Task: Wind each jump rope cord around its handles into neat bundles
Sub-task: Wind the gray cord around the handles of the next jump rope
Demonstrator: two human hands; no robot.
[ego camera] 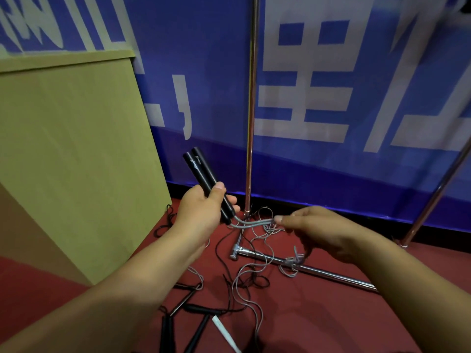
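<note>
Gripping both handles (204, 179) together, left hand (201, 212) steadies them; right hand (321, 233) pinches the grey cord (252, 222) taut. Winding looks barely begun. Next: loop cord round handles.

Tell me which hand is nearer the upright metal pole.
Left. The left hand grips the black handles just left of the upright metal pole; the right hand pinches the grey cord farther off, to its right.

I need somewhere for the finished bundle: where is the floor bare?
Bare red carpet lies right of the chrome floor bar, and another patch beside the tan wooden cabinet. The middle is crowded with loose grey and black cords and spare black handles.
</note>
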